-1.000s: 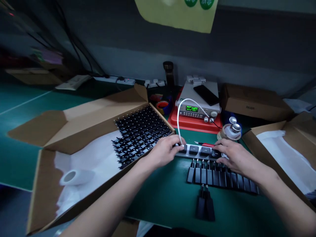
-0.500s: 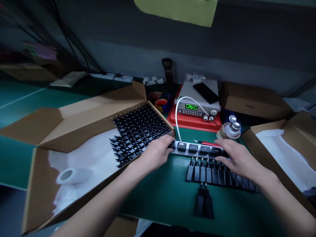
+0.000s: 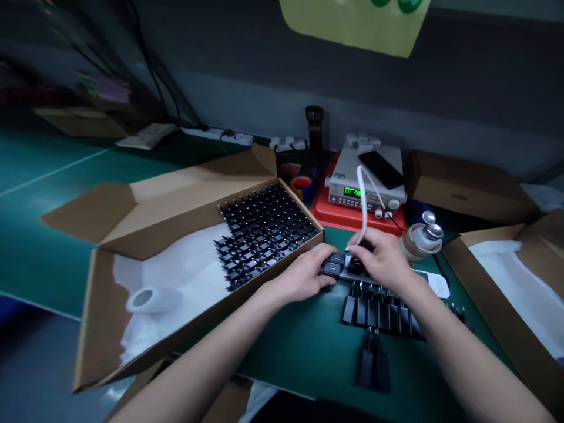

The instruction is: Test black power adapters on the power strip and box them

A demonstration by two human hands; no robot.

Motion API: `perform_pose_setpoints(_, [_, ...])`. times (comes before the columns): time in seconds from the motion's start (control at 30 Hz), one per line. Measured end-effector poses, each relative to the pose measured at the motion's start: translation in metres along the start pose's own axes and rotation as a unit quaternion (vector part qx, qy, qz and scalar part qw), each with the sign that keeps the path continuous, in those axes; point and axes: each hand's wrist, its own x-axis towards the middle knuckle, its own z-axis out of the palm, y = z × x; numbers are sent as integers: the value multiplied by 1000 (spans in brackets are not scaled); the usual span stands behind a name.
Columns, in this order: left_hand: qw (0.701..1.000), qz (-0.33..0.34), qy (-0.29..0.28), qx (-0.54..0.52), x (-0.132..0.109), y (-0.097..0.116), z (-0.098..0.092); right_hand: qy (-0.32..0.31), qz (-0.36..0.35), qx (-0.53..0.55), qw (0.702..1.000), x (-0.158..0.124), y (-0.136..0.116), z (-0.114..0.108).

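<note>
The left hand (image 3: pixel 304 275) lies with its fingers close together over two black plug-in chargers (image 3: pixel 332 264) seated in a long silver socket strip (image 3: pixel 348 271), at lower centre of the frame. The right hand (image 3: pixel 379 255) curls down over the strip just beside it, below a white cable (image 3: pixel 362 202); whether it pinches anything, I cannot tell. A row of black chargers (image 3: pixel 379 311) lies just below on the green desk (image 3: pixel 299 364).

I'm seeing a strip of green bench mat (image 3: pixel 291 370) leaving a way in below my left hand (image 3: pixel 304 274). The cardboard box wall (image 3: pixel 299 214) is blocking the left, black plug adapters (image 3: pixel 379 311) are blocking near my right hand (image 3: pixel 381 258), and a white cable (image 3: pixel 363 202) is rising farther on.
</note>
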Motion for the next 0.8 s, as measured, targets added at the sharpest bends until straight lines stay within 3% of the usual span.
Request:
perform_pose_setpoints(0.07, [1000,-16,-11,-21,3,-1,1,15,19,-7,1000,-10,5,-10])
perform_pose_setpoints(0.17, [996,-27,-14,-81,4,-2,2,-27,-16,-93,995,-21,7,-13])
perform_pose_setpoints(0.3, [976,24,44,-212,-11,4,-5,-53,-67,-182,980,-25,4,-10])
perform_pose_setpoints(0.37, [960,43,74,-265,-28,9,-19,-60,-74,-190,977,-22,6,-11])
perform_pose_setpoints(0.47, [953,30,103,-285,-59,11,-56,-81,-83,-184,976,-18,13,-13])
perform_pose_setpoints(0.6, [951,-68,204,-223,-89,-16,-125,-90,-94,-181,975,-16,20,-11])
perform_pose_setpoints(0.7, [928,-232,278,-83,-94,-56,-169,-72,-106,-179,976,-17,20,-8])
perform_pose_setpoints(0.8, [899,-390,183,78,-87,-92,-193,-63,-106,-172,977,-20,18,-5])
